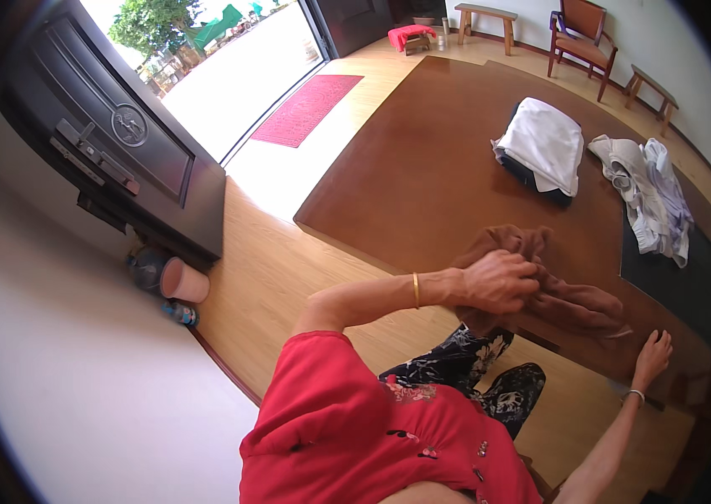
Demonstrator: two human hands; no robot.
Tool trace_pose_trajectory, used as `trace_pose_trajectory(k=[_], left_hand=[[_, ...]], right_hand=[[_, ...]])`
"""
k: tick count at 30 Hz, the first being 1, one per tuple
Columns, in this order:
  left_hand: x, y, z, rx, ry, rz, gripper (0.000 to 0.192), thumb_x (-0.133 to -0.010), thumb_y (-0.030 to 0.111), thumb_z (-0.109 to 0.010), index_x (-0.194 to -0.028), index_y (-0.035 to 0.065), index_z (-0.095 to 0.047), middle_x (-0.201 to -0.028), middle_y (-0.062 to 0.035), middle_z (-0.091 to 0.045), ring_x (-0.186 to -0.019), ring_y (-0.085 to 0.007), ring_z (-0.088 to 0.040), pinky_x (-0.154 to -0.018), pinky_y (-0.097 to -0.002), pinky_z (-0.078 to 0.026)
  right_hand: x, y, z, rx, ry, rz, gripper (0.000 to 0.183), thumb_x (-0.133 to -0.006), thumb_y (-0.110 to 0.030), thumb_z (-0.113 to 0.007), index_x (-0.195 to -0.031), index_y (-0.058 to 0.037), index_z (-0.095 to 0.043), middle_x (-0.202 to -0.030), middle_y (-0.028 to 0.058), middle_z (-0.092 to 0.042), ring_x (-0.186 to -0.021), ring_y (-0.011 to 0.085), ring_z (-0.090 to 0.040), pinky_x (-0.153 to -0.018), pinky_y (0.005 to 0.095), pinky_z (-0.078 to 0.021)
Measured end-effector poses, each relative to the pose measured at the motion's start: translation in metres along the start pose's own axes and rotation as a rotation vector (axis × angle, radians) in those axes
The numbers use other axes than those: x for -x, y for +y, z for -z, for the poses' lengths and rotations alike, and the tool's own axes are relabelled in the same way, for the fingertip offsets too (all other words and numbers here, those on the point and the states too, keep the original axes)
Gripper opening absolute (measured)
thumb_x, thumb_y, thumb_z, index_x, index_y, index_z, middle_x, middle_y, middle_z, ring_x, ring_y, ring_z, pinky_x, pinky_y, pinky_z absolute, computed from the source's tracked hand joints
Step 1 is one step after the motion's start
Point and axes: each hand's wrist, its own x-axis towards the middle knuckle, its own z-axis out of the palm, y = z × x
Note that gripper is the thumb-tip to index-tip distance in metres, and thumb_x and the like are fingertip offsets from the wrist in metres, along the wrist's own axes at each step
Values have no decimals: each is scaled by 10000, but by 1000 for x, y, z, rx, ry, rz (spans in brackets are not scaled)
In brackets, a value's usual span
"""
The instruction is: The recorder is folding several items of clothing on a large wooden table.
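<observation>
My left hand (pixel 499 282), with a gold bangle at its wrist, grips the upper part of a brown garment (pixel 572 305). The cloth lies rumpled along the near edge of a brown wooden table (pixel 393 170), and part of it hangs over that edge. Two long narrow parts of the garment stretch to the right. Just beyond their end, my right hand (pixel 652 356) rests at the tabletop with no cloth in it and its fingers slightly apart. Farther back on the table sits a folded stack topped with a white garment (pixel 544 142).
Crumpled light garments (pixel 642 192) lie at the table's right, partly over a dark mat (pixel 670 283). An open dark door (pixel 135 132) stands left, near a red doormat (pixel 311 110) and a pink bin (pixel 185 280). An armchair (pixel 582 47) and wooden stools (pixel 486 19) line the far wall.
</observation>
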Motion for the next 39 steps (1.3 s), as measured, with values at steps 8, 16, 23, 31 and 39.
trace_pose_trajectory(k=[8, 16, 23, 31, 39], left_hand=[[131, -93, 130, -523, 75, 692, 301, -762, 212, -601, -1037, 91, -623, -1058, -125, -603, -954, -321, -591, -817, -437, -488], [191, -127, 170, -827, 195, 1264, 326, -836, 316, -511, -1016, 77, -638, -1062, -178, -613, -983, -343, -602, -843, -476, -475], [181, -138, 167, -763, 211, 1272, 338, -818, 348, -550, -1001, 84, -653, -1114, -165, -604, -986, -345, -600, -848, -464, -475], [119, -103, 109, -524, 200, 750, 228, -731, 264, -657, -831, 64, -610, -857, -121, -579, -822, -309, -606, -703, -426, -498], [50, -34, 104, -107, -118, 686, 249, -735, 214, -648, -896, 23, -645, -849, -129, -606, -790, -291, -617, -705, -384, -483]], right_hand=[[1, 1, 1, 5, -38, -20, 456, -979, -369, -383, -1263, -33, -502, -1340, 101, -495, -1228, 299, -448, -978, 469, -383], [1, 0, 4, 7, -22, -12, 464, -977, -369, -377, -1271, -30, -499, -1322, 113, -509, -1210, 310, -462, -976, 464, -393], [1, -2, 3, 16, -42, -27, 448, -981, -361, -387, -1257, -29, -507, -1330, 114, -502, -1208, 308, -460, -970, 469, -393], [-3, 3, -2, 32, -21, -14, 459, -978, -371, -377, -1266, -36, -501, -1317, 110, -512, -1190, 313, -474, -958, 471, -406], [1, -1, 5, 31, -37, -8, 442, -978, -356, -393, -1249, -27, -513, -1322, 106, -512, -1197, 302, -473, -959, 467, -405]])
